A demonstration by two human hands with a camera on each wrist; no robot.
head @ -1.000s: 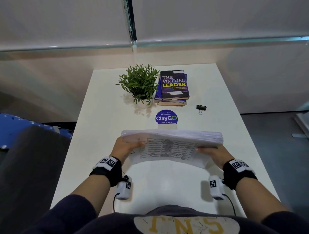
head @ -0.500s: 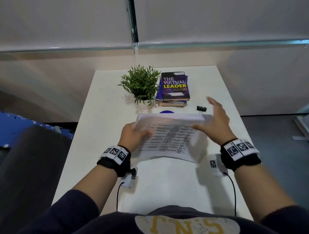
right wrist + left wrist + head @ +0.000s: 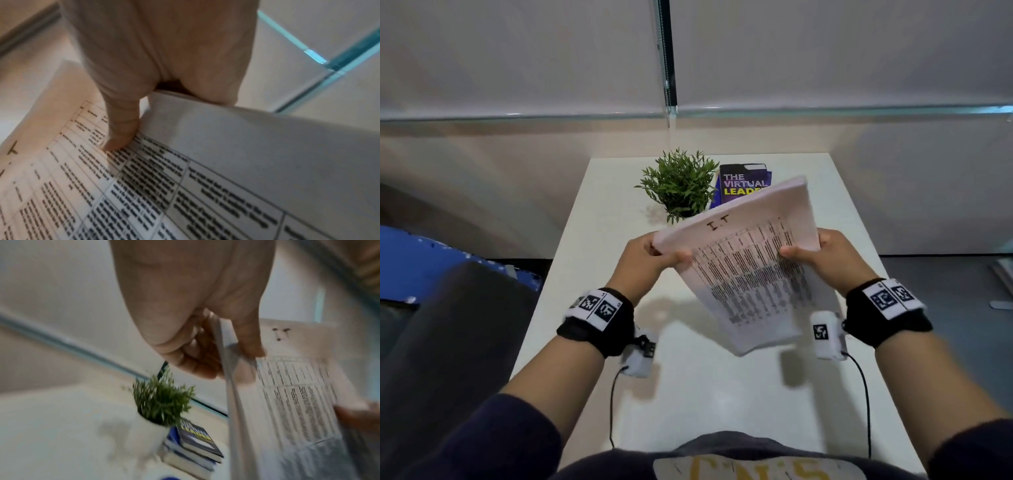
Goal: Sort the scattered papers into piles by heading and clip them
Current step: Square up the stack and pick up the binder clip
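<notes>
A thick stack of printed papers [image 3: 750, 270] is held up above the white table [image 3: 709, 394], tilted with its top edge away from me. Its top sheet shows a table of text under the handwritten heading "I.T". My left hand [image 3: 654, 257] grips the stack's left edge, thumb on top and fingers beneath, as the left wrist view shows on the papers [image 3: 287, 386]. My right hand [image 3: 815, 255] grips the right edge, its thumb pressed on the top sheet of the papers [image 3: 185, 186]. No binder clip shows in any view.
A small potted plant [image 3: 681, 185] stands at the back of the table. Right of it lies a pile of books [image 3: 743, 183], partly hidden by the papers. A dark chair back [image 3: 448, 325] is at my left. Wrist-camera cables hang near the table's front.
The stack turned from landscape to upright and rose off the table. My right hand, open over it half a second ago, now grips its right edge. Papers now hide the binder clip and blue sticker.
</notes>
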